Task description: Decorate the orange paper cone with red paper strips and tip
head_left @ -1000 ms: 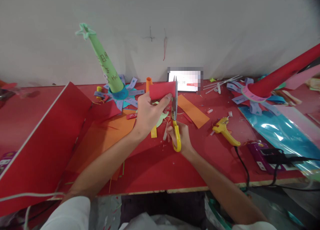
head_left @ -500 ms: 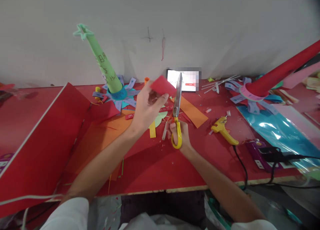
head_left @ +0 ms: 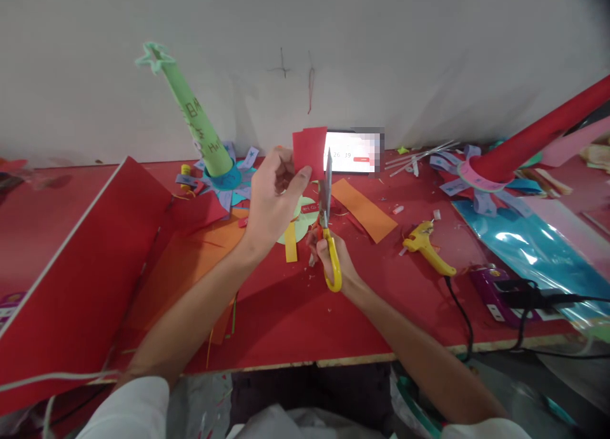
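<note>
Pinched between the thumb and fingers of my left hand [head_left: 274,197] is a red paper piece [head_left: 309,150], held upright above the table. My right hand [head_left: 336,258] grips a pair of scissors [head_left: 328,242] by the yellow handles, blades pointing up. The blades stand along the right edge of the red paper; whether they touch it I cannot tell. Below the hands lie a yellow paper strip [head_left: 291,243] and a pale green paper round [head_left: 305,224]. An orange paper strip [head_left: 365,209] rests to the right of the scissors.
A lit phone [head_left: 355,150] leans against the wall. A green paper cone [head_left: 195,115] stands at the left, a red cone [head_left: 538,131] at the right. The yellow glue gun [head_left: 426,245] and its cord lie near a purple box [head_left: 495,293]. A red board [head_left: 90,267] rises at the left.
My left hand has turned the red paper from slanted to upright. The scissors have moved left and slightly down, and their blades now stand beside the paper's right edge.
</note>
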Available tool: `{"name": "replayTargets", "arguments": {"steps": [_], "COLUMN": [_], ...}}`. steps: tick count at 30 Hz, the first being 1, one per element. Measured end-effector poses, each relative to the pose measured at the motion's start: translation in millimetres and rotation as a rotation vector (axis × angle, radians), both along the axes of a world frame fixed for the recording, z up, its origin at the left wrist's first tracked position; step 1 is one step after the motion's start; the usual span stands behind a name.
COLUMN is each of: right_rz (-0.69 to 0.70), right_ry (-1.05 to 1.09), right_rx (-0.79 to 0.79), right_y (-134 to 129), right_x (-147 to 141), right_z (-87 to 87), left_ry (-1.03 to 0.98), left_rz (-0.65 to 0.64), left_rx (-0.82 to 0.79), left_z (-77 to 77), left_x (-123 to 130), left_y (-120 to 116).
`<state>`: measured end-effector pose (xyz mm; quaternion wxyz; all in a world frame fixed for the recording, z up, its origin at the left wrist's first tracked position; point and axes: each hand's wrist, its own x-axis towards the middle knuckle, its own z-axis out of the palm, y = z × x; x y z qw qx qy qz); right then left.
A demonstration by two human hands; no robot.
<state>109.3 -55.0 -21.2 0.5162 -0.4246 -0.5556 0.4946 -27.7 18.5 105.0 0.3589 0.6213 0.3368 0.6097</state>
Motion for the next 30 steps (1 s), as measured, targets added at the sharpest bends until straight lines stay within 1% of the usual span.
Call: {"name": "replayTargets", "arguments": {"steps": [4, 7, 14, 17, 22, 25, 30], "right_rz": [-0.002, 0.006, 0.006, 0.007, 0.018, 0.024, 0.006], "right_ry": [-0.020, -0.014, 0.025, -0.005, -0.104, -0.107, -0.096], "right_rx": [0.030, 0.032, 0.001, 0.019, 0.028, 0.019, 0.001], "right_y": [-0.9, -1.3, -1.5, -1.6, -4.0, -4.9, -3.7], "right_x": [1.7, 2.1, 2.9, 3.2, 3.9, 4.0, 4.0], "right_z": [4.4, 5.7, 4.2, 6.1, 14.7, 18.0, 16.9], "left_ry": [0.033, 0.069, 0.243, 0.237, 0.220, 0.254, 0.301], "left_rz": [0.032, 0.041, 0.024, 0.046, 0.111, 0.128, 0.151], "left_rx": [0.052, 0.047, 0.057, 0.074, 0.151, 0.179, 0.215], "left_z": [3.0, 3.4, 1.4, -1.1, -3.9, -3.7, -2.1], "left_x": [-1.5, -0.5, 0.2, -1.4, -4.5, -5.3, -4.7], "left_y": [-0.9, -2.3, -4.6, -2.2, 2.6, 2.7, 1.1]}}
